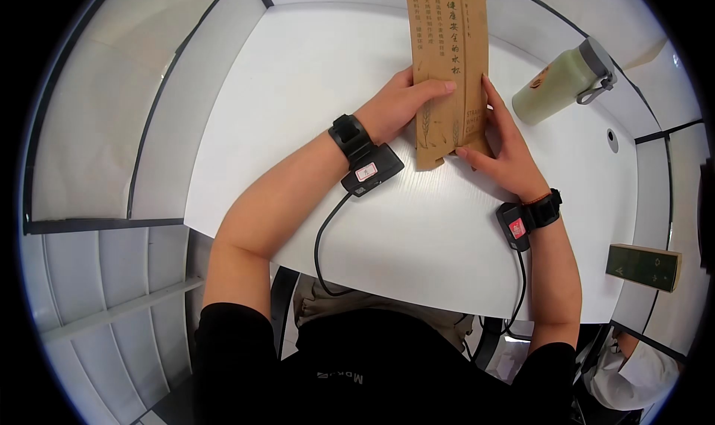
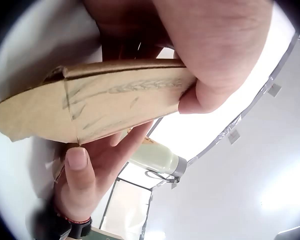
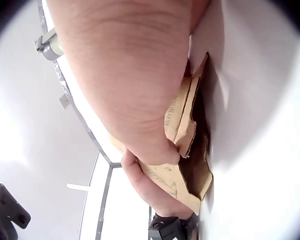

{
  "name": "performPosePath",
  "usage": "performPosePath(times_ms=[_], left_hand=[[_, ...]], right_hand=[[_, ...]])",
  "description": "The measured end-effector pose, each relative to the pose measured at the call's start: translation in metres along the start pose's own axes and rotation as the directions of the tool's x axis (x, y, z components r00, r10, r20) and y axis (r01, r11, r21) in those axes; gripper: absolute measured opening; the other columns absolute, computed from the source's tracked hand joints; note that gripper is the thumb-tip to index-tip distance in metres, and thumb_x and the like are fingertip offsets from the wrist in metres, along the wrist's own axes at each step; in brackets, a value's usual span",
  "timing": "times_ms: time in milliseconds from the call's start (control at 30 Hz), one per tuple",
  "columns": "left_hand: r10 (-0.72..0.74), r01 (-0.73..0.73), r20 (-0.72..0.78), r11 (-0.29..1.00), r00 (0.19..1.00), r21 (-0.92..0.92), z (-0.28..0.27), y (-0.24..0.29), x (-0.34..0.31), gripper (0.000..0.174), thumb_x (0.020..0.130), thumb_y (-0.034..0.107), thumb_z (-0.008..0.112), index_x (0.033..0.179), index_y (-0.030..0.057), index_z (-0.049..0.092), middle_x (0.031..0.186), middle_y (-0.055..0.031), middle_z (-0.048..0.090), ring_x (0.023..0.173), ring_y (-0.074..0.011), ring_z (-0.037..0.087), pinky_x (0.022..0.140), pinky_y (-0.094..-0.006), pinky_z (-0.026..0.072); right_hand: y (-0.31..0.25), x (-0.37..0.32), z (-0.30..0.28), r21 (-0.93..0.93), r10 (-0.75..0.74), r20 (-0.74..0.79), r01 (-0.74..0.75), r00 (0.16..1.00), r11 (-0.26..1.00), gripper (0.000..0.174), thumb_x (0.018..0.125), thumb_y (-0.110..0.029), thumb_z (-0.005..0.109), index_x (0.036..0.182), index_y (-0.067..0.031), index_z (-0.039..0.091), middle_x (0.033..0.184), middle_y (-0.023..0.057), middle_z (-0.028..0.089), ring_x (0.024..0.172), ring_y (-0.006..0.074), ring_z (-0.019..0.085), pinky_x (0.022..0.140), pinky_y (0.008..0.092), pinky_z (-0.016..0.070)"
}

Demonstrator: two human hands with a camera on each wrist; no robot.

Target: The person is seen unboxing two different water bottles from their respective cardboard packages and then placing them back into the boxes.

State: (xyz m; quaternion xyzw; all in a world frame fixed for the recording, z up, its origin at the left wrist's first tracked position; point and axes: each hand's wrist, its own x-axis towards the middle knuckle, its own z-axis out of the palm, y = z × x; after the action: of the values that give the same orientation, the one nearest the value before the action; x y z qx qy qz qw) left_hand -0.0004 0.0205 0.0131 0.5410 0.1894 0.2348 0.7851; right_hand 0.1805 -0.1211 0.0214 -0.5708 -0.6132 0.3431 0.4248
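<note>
A brown cardboard box (image 1: 439,112) printed with green text and wheat ears is held between both hands above the white table. My left hand (image 1: 393,108) grips its left side, thumb flat on the printed face and the other fingers behind. On the right, my right hand (image 1: 514,160) holds the lower right edge, its thumb at the bottom corner and fingers along the side. The box looks partly flattened. In the right wrist view its near end gapes, with loose flaps (image 3: 190,142) around a dark inside. A wheat-printed side (image 2: 130,97) faces the left wrist camera.
A pale green bottle (image 1: 555,86) with a grey lid and strap stands at the right rear of the white table (image 1: 298,75). A dark green box (image 1: 644,267) is at the right edge. Low white panels (image 1: 201,90) border the table, and cables (image 1: 319,250) trail from both wrist cameras.
</note>
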Motion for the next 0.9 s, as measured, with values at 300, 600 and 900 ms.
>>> performPosePath(times_ms=[300,600,900], left_hand=[[0.016,-0.024,0.047,0.982,0.999,0.186,0.001,-0.002,-0.004,0.066,0.099,0.047,0.054,0.147,0.0034,0.039,0.140,-0.0148,0.054,0.128,-0.0251,0.054,0.108,-0.0409,0.0454],[-0.034,0.039,0.026,0.978,0.999,-0.205,0.004,0.005,-0.005,0.076,0.098,0.071,0.037,0.136,0.0076,0.050,0.120,-0.0124,0.063,0.107,-0.0250,0.063,0.093,-0.0402,0.0529],[-0.137,0.165,0.152,0.967,0.979,-0.192,0.004,0.010,-0.004,0.072,0.099,0.065,0.041,0.140,0.0070,0.048,0.122,-0.0133,0.063,0.108,-0.0276,0.065,0.090,-0.0411,0.0549]], right_hand=[[0.003,0.000,-0.004,-0.023,-0.055,0.052,0.057,0.997,0.998,0.096,0.079,-0.021,0.080,0.158,-0.0062,0.028,0.159,0.0181,0.035,0.146,0.0306,0.036,0.119,0.0403,0.0296],[0.000,0.001,-0.004,-0.167,-0.131,0.116,0.150,0.984,0.975,0.101,0.071,-0.031,0.088,0.154,-0.0072,0.037,0.155,0.0171,0.040,0.144,0.0318,0.039,0.118,0.0425,0.0324],[-0.009,0.000,0.017,-0.123,-0.149,0.034,0.152,0.988,0.981,0.131,0.065,-0.024,0.093,0.161,-0.0059,0.005,0.147,0.0196,0.046,0.136,0.0339,0.047,0.115,0.0439,0.0371]])
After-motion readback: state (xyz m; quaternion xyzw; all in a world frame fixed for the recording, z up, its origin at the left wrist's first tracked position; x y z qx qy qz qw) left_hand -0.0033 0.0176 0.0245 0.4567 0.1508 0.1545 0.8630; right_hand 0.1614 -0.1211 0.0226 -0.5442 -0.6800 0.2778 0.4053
